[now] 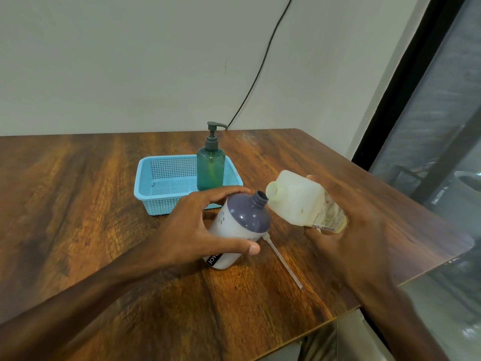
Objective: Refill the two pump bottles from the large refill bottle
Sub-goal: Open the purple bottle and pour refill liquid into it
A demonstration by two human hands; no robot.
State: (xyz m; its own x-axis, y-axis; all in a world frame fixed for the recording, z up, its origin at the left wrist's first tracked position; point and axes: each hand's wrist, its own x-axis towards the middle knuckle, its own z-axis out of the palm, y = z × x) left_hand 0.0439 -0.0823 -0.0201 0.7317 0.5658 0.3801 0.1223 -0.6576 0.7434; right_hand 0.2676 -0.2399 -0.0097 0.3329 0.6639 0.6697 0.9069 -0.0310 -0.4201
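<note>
My left hand (192,227) grips a white pump bottle with a purple shoulder (242,220), tilted to the right with its neck open and no pump on it. My right hand (346,225) holds the large translucent refill bottle (302,201) tipped leftward, its pale mouth right beside the purple bottle's neck. The removed pump's clear dip tube (283,261) lies on the table just right of the white bottle; its head is hidden behind the bottle. A green pump bottle (210,165) with its pump on stands upright in the blue basket (158,183).
The wooden table (91,204) runs to a right edge close to my right arm, with a dark window frame (406,82) beyond it. A black cable (263,63) hangs down the wall behind the basket.
</note>
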